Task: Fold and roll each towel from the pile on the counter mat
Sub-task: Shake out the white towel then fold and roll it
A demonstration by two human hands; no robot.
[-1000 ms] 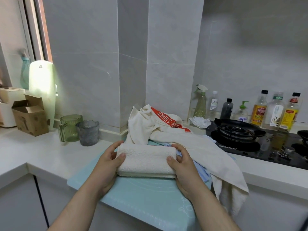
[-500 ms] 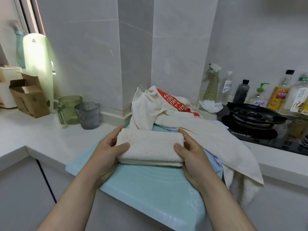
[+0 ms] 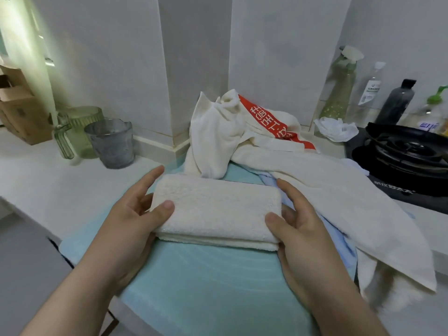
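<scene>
On the mat point(image 3: 206, 287), the left hand point(image 3: 131, 214) and right hand point(image 3: 303, 224) grip the ends of the folded towel point(image 3: 215, 209), thumbs on top; the pile point(image 3: 242, 132) lies behind.

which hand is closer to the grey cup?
Left. The left hand holds the left end of the folded towel, just in front of the grey cup; the right hand holds the opposite end, with the towel between it and the cup.
</scene>
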